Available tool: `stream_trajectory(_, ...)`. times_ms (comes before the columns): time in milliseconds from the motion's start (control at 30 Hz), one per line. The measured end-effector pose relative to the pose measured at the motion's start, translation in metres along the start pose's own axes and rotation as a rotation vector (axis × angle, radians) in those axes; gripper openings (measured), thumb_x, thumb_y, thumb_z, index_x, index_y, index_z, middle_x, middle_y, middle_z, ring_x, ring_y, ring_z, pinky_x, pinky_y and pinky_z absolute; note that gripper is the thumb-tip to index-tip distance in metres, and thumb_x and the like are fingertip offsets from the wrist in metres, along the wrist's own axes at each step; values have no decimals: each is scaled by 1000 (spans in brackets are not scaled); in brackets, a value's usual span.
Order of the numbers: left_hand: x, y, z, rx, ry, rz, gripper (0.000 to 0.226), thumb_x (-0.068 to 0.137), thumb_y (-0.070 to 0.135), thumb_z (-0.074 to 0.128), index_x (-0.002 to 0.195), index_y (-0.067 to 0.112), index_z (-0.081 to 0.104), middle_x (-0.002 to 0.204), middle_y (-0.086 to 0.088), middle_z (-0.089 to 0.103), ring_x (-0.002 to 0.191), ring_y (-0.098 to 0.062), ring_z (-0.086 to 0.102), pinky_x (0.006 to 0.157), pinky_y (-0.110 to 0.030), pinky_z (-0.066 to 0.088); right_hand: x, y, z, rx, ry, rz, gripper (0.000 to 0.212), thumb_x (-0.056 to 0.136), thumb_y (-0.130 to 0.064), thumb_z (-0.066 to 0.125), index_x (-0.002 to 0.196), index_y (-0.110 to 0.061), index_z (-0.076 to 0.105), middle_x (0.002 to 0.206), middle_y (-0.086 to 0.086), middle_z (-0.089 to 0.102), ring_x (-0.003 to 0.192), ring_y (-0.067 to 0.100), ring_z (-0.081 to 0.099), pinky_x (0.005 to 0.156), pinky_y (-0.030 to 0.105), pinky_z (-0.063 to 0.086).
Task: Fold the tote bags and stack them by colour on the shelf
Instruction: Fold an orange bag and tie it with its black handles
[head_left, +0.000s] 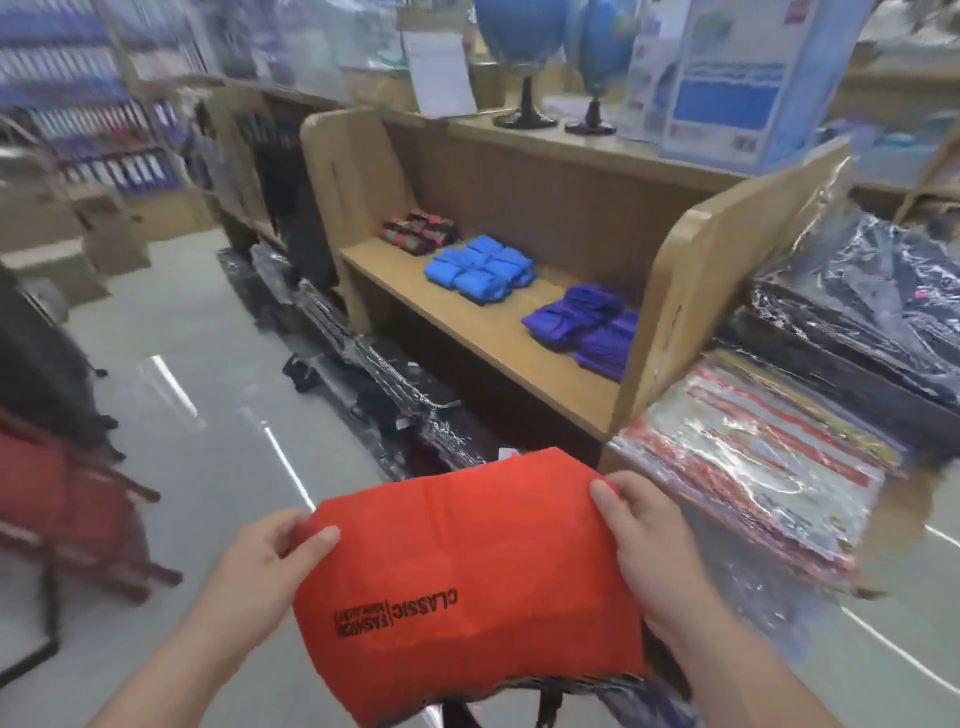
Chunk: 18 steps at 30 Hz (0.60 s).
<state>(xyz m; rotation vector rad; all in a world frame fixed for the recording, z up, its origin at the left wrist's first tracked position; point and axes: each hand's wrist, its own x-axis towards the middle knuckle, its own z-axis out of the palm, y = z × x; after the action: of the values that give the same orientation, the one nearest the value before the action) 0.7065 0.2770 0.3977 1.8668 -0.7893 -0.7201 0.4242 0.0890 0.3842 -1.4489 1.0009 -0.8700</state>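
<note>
A red tote bag (467, 566) with black "CLASSIC" print is stretched flat in front of me, low in the head view. My left hand (270, 556) pinches its left edge, thumb on top. My right hand (644, 530) pinches its right edge the same way. Ahead is a wooden shelf (483, 332). On it lie a dark red patterned bundle (418, 231) at the back left, several folded light blue bags (480, 267) in the middle, and folded purple bags (589, 327) on the right.
Plastic-wrapped goods (753, 457) are piled to the right of the shelf. Dark wrapped packs (395, 395) lie on the floor below it. Two globes (524, 62) stand on the shelf's top. A red item (62, 499) is at the left.
</note>
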Motion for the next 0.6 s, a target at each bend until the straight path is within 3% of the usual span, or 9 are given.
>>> stream_trajectory(133,62,0,-53,187,-23,22,16,91,30,72,75,27,72,74,-1,72,68,-16,64,69,-32,48,43,-12,73,-63,-33,-41,22,101,-23,60,82,-15,63,64,-8,56,59,2,47,57,18,37)
stream_trajectory(233,110,11,-66,436,-82,139,16,91,36,71,79,25,71,74,6,69,68,-7,61,69,-31,49,80,-16,113,-154,-93,-73,23,101,-23,61,79,-17,62,65,-12,53,62,3,46,61,22,38)
stream_trajectory(333,168,26,-71,580,-152,207,11,90,44,69,83,35,67,74,14,66,71,-5,60,68,-29,49,133,-19,147,-224,-143,-112,22,98,-26,64,77,-22,63,68,-10,56,64,3,48,63,22,40)
stream_trajectory(500,267,54,-58,407,-262,232,37,81,64,60,89,29,69,81,7,69,79,-17,67,77,-44,56,235,-27,201,-195,-227,-162,17,97,-29,66,81,-25,65,71,-10,60,67,3,51,68,26,43)
stream_trajectory(600,323,78,-58,381,-227,296,31,88,52,57,84,22,65,78,0,65,73,-19,63,75,-51,53,300,-41,227,-184,-278,-203,15,97,-31,66,83,-24,66,73,-2,62,70,6,52,70,36,45)
